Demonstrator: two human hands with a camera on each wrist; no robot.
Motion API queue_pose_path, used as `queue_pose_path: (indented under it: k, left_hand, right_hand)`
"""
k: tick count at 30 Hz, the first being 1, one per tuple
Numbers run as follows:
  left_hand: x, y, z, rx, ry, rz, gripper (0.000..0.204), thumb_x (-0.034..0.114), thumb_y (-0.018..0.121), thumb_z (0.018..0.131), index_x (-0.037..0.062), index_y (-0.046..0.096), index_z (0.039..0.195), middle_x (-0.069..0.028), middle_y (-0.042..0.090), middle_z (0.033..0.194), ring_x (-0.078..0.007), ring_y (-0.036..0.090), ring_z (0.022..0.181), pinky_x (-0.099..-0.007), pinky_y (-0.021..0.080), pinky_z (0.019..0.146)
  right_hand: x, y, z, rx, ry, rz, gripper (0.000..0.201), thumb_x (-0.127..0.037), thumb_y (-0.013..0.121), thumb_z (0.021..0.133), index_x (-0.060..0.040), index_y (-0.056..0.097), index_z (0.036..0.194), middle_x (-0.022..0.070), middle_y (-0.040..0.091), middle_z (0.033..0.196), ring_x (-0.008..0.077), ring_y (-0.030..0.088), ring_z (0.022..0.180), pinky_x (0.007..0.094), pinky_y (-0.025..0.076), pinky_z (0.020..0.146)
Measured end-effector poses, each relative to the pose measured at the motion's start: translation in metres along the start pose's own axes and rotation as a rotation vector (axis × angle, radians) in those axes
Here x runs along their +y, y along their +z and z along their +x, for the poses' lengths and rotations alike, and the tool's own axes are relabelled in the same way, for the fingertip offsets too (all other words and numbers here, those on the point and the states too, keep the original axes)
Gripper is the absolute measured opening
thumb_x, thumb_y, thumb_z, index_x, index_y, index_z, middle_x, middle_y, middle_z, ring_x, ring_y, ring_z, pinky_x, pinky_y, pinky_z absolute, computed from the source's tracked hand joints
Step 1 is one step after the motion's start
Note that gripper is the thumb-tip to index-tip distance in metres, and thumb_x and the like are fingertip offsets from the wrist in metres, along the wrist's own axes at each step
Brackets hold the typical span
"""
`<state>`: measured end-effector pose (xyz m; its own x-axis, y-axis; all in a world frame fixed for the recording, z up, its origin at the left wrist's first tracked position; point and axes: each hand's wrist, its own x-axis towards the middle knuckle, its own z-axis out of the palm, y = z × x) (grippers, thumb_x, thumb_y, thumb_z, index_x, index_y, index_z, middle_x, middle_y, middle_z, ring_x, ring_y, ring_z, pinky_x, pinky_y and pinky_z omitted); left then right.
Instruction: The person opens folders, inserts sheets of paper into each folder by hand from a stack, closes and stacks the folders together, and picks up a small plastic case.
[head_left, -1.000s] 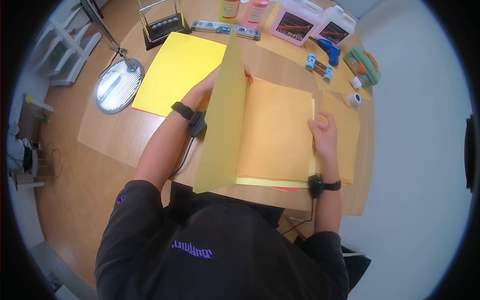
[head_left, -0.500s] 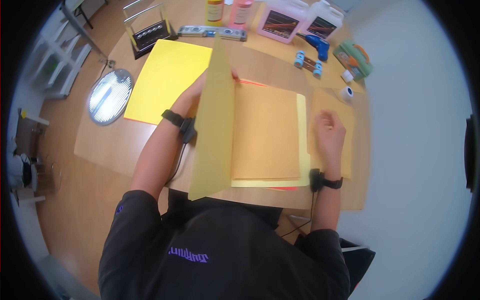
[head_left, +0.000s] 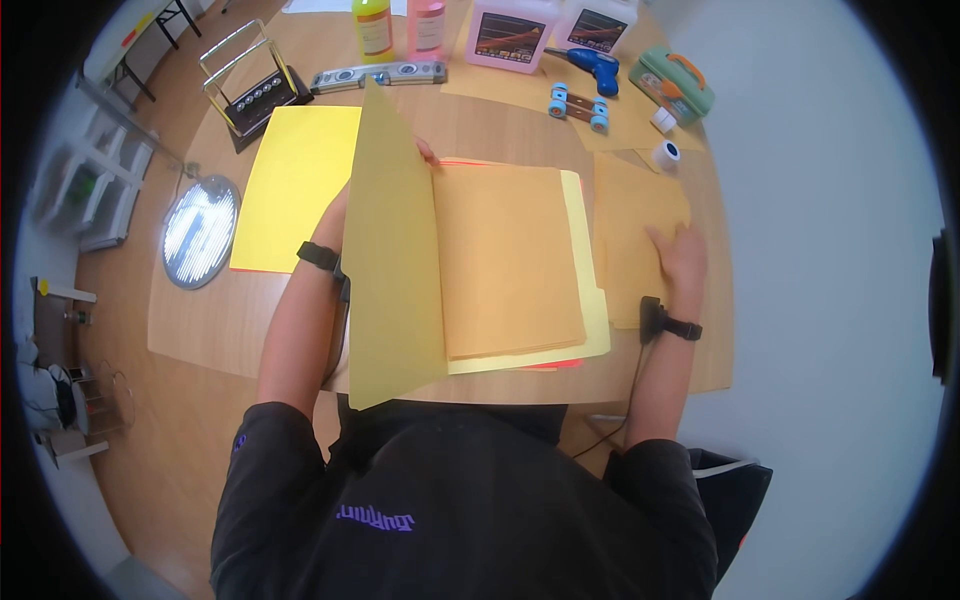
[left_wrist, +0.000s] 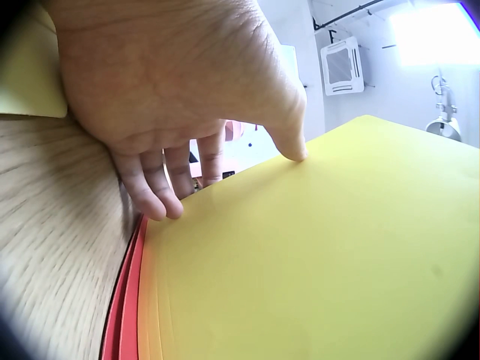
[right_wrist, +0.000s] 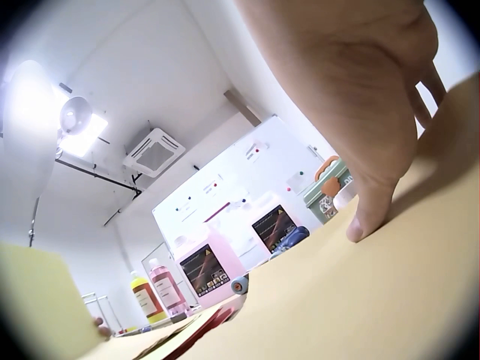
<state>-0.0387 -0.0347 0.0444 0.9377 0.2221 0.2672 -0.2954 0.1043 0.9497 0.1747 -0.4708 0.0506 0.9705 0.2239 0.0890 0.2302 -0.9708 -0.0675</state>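
My left hand (left_wrist: 180,82) holds a yellow folder at its far edge, behind the raised cover (head_left: 395,250). Its thumb lies against the yellow outer face (left_wrist: 315,247); the head view shows only a fingertip or so past the edge. Tan envelopes (head_left: 510,260) lie on the folder's lower leaf (head_left: 595,330), with red and orange edges underneath. My right hand (head_left: 685,262) touches a second tan pile (head_left: 630,220) on the right, its thumb on the top surface and its fingers over by the right edge. Its finger ends are partly hidden in the right wrist view.
Another yellow folder (head_left: 290,190) lies left, near a round lamp base (head_left: 200,232). Along the back stand a Newton's cradle (head_left: 265,100), a spirit level (head_left: 380,76), bottles and jugs (head_left: 510,30). A blue power tool (head_left: 600,68), wheeled toy (head_left: 580,107) and green case (head_left: 670,85) are back right.
The right hand has gone from the envelopes' right edge in the folder to the pile on the right. The left hand keeps the cover raised; the head view has shifted.
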Motion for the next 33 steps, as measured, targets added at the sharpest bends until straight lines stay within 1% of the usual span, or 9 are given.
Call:
queue_pose_path:
  k: [8,10,14,20,23,25,28,32,33]
  left_hand:
    - [0.002,0.001,0.000,0.063,-0.028,-0.054,0.023,0.029,0.057,0.100,0.0062,0.063,0.100,-0.0052,0.063,0.101,-0.0148,0.057,0.096,-0.0290,0.048,0.089]
    - [0.000,-0.002,0.001,-0.014,0.033,0.038,0.022,0.027,0.058,0.099,0.0057,0.062,0.100,-0.0047,0.063,0.100,-0.0148,0.057,0.096,-0.0291,0.048,0.089]
    - [0.006,0.000,-0.001,0.016,-0.013,-0.013,0.021,0.026,0.059,0.098,0.0054,0.062,0.099,-0.0042,0.062,0.100,-0.0144,0.057,0.095,-0.0289,0.048,0.088]
    - [0.005,-0.001,0.001,0.009,0.001,0.041,0.019,0.025,0.060,0.097,0.0066,0.063,0.098,-0.0032,0.062,0.101,-0.0139,0.056,0.093,-0.0283,0.048,0.087]
    - [0.004,-0.001,0.001,-0.016,0.074,0.039,0.019,0.025,0.059,0.097,0.0067,0.063,0.099,-0.0030,0.062,0.101,-0.0136,0.056,0.092,-0.0281,0.048,0.087]
    - [0.011,0.003,-0.002,-0.004,0.033,-0.018,0.018,0.024,0.060,0.097,0.0067,0.063,0.100,-0.0027,0.062,0.101,-0.0131,0.056,0.092,-0.0281,0.048,0.086]
    - [0.003,-0.001,0.000,-0.025,0.051,-0.040,0.017,0.023,0.061,0.096,0.0070,0.064,0.101,-0.0024,0.062,0.102,-0.0123,0.056,0.093,-0.0282,0.049,0.085]
    - [0.002,-0.004,0.001,-0.038,0.085,-0.015,0.017,0.023,0.062,0.096,0.0073,0.064,0.102,-0.0022,0.063,0.103,-0.0121,0.057,0.094,-0.0283,0.049,0.084]
    - [0.003,-0.002,0.001,-0.026,0.069,0.030,0.021,0.027,0.060,0.098,0.0061,0.060,0.101,-0.0070,0.063,0.102,-0.0185,0.059,0.096,-0.0339,0.050,0.087]
  right_hand:
    - [0.000,0.007,0.004,0.097,-0.067,0.075,0.059,-0.050,0.070,0.088,-0.0079,0.067,0.129,0.0224,0.059,0.136,0.0373,0.057,0.124,0.0458,0.048,0.101]
    - [0.002,0.008,0.007,0.076,-0.012,0.148,0.051,-0.045,0.073,0.086,-0.0095,0.072,0.122,0.0233,0.057,0.139,0.0378,0.056,0.126,0.0454,0.047,0.103]
    - [-0.001,0.003,0.007,0.029,0.004,0.258,0.043,-0.038,0.076,0.084,-0.0086,0.075,0.115,0.0250,0.057,0.138,0.0386,0.056,0.126,0.0451,0.046,0.104]
    - [0.010,0.009,0.010,0.214,-0.129,0.279,0.037,-0.020,0.082,0.076,-0.0059,0.076,0.110,0.0270,0.059,0.135,0.0393,0.057,0.124,0.0439,0.046,0.105]
    - [0.004,-0.001,0.007,0.352,-0.123,0.288,0.036,-0.011,0.083,0.074,-0.0030,0.075,0.108,0.0241,0.065,0.125,0.0344,0.064,0.115,0.0416,0.050,0.098]
    - [-0.002,-0.011,0.005,0.291,0.083,0.603,0.041,-0.007,0.082,0.075,-0.0009,0.071,0.114,0.0179,0.070,0.111,0.0248,0.070,0.101,0.0358,0.054,0.089]
    - [0.013,-0.005,0.013,0.278,0.034,0.798,0.046,-0.009,0.080,0.080,0.0009,0.066,0.123,0.0117,0.073,0.101,0.0156,0.070,0.089,0.0291,0.054,0.081]
    - [0.043,0.018,0.035,0.263,-0.026,0.790,0.046,-0.010,0.074,0.089,0.0016,0.060,0.130,0.0096,0.073,0.097,0.0131,0.069,0.088,0.0273,0.053,0.081]
    - [0.037,0.016,0.033,0.337,-0.026,0.900,0.041,-0.010,0.070,0.092,0.0032,0.059,0.130,0.0096,0.073,0.101,0.0128,0.068,0.089,0.0273,0.053,0.080]
